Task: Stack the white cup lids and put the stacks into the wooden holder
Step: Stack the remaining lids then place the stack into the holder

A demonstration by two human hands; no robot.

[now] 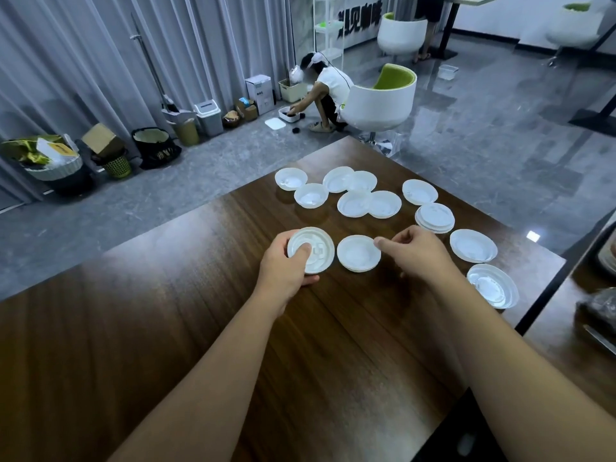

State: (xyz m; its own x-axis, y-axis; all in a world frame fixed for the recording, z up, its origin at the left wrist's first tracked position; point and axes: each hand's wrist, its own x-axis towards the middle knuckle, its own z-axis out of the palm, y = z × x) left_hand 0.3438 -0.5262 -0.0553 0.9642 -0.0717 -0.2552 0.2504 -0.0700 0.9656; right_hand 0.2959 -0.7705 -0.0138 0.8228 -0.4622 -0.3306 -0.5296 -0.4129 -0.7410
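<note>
Several white cup lids lie scattered on the dark wooden table (166, 328). My left hand (286, 265) grips a small stack of lids (313, 250), thumb on top and fingers curled underneath. Just right of it lies another lid (358, 253), and my right hand (413, 251) pinches its right edge with thumb and forefinger. A thicker stack of lids (435, 217) sits behind my right hand. More single lids lie beyond, such as one at the far left (290, 178). No wooden holder is in view.
Two lids (473, 245) (493, 285) lie near the table's right edge. A second table (573, 331) stands to the right across a gap. A white and green chair (380, 101) stands beyond the far corner, where a person crouches on the floor. Bins line the curtain.
</note>
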